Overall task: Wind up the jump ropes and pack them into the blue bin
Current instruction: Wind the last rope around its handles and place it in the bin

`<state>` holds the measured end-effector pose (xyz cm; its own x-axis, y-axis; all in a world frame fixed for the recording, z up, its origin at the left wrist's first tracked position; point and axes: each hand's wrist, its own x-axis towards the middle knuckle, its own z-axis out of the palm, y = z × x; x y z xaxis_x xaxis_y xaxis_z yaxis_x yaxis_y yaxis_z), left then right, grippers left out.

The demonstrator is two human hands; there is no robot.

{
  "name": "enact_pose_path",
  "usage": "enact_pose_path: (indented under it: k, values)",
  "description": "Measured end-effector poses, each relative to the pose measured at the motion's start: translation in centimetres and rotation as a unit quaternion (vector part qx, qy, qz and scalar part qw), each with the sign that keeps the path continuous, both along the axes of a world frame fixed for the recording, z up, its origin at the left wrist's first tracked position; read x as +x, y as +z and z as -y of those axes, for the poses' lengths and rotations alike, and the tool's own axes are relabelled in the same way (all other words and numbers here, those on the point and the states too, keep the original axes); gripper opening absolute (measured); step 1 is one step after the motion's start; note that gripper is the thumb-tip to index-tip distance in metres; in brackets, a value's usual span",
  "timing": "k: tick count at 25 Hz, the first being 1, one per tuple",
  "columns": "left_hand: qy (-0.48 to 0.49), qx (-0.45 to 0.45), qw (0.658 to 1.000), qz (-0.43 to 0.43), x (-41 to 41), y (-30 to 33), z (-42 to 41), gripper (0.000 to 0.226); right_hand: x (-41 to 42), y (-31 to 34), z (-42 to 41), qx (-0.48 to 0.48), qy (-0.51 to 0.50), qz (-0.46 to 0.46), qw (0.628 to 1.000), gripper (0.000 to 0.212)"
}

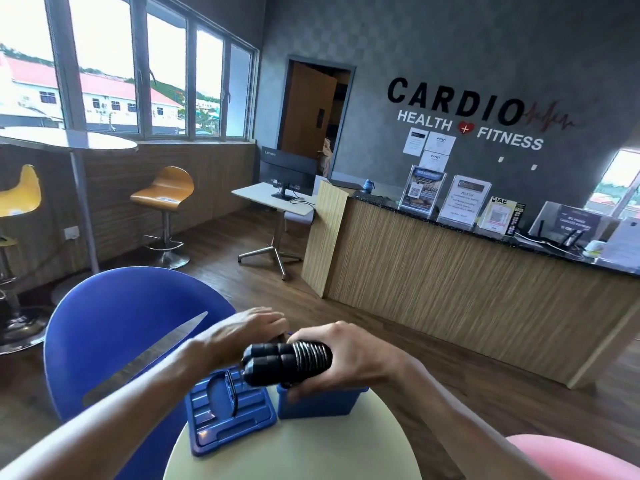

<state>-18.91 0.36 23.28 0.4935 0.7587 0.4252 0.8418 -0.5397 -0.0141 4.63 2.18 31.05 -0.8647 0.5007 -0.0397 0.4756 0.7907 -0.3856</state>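
Note:
My right hand [349, 355] grips a black jump rope [287, 362], its two handles side by side with the cord wound tightly around them. I hold this bundle just above the blue bin [318, 401] that stands on the round white table [311, 452]. My left hand [239, 332] reaches over the far end of the bundle, fingers curled down on it; what they pinch is hidden. The bin's blue lid [228, 414] lies flat on the table to the left of the bin, handle side up.
A blue chair [114, 327] stands right behind the table on the left. A wooden reception counter [467, 292] runs along the right. Bar stools [166, 209] and a tall round table [69, 140] stand by the windows. Something pink [571, 459] sits at the bottom right.

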Motion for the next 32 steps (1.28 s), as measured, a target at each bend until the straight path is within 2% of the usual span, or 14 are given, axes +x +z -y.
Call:
enact_pose_path:
  k: [3, 6, 9, 11, 12, 14, 16, 17, 19, 20, 22, 23, 28, 32]
  values:
    - [0.016, 0.069, 0.996, -0.059, -0.4, 3.1, -0.6, 0.044, 0.3, -0.2, 0.5, 0.078, -0.005, 0.065, 0.995, 0.063]
    - [0.049, 0.123, 0.981, -0.145, 0.9, 5.5, 0.4, 0.023, 0.3, -0.5, -0.3, 0.098, -0.051, 0.086, 0.990, 0.065]
    - [0.092, 0.118, 0.968, -0.199, 3.3, 7.0, 2.0, 0.027, -0.2, -1.5, -1.1, 0.182, -0.070, 0.089, 0.977, 0.076]
    - [0.153, 0.098, 0.956, -0.229, 5.1, 7.6, 3.2, 0.016, -0.6, -2.3, -1.6, 0.231, -0.076, 0.085, 0.966, 0.084]
    - [0.195, 0.051, 0.952, -0.230, 6.0, 7.5, 3.8, 0.013, -0.8, -2.7, -1.9, 0.248, -0.086, 0.076, 0.962, 0.082]
    - [0.264, -0.044, 0.956, -0.115, 6.8, 6.0, 4.4, 0.024, -1.2, -3.0, -2.8, 0.275, -0.126, 0.056, 0.951, 0.076]
    - [0.274, -0.108, 0.949, 0.115, 6.8, 3.9, 4.0, 0.021, -1.6, -3.5, -3.5, 0.300, -0.170, 0.032, 0.938, 0.074]
    - [0.253, -0.149, 0.918, 0.266, 6.5, 2.9, 3.4, 0.014, -1.8, -3.7, -3.7, 0.313, -0.189, 0.016, 0.931, 0.074]
    - [0.192, -0.236, 0.792, 0.530, 6.5, 2.1, 2.5, 0.004, -2.2, -4.1, -4.0, 0.335, -0.215, -0.024, 0.917, 0.081]
    - [0.154, -0.270, 0.734, 0.603, 6.5, 2.0, 2.2, 0.008, -2.3, -4.3, -4.2, 0.346, -0.221, -0.038, 0.911, 0.082]
    - [0.067, -0.338, 0.661, 0.667, 6.7, 2.1, 2.4, 0.013, -2.4, -4.5, -4.5, 0.353, -0.219, -0.041, 0.909, 0.077]
    - [0.037, -0.362, 0.639, 0.678, 6.7, 2.1, 2.6, 0.016, -2.3, -4.6, -4.6, 0.347, -0.217, -0.037, 0.912, 0.077]
    - [0.022, -0.371, 0.613, 0.698, 7.2, 2.2, 2.2, 0.029, -1.3, -4.8, -4.9, 0.318, -0.242, -0.017, 0.916, 0.076]
    - [0.051, -0.426, 0.552, 0.715, 7.9, 2.3, 1.5, 0.054, -1.2, -5.1, -5.2, 0.316, -0.239, -0.019, 0.918, 0.079]
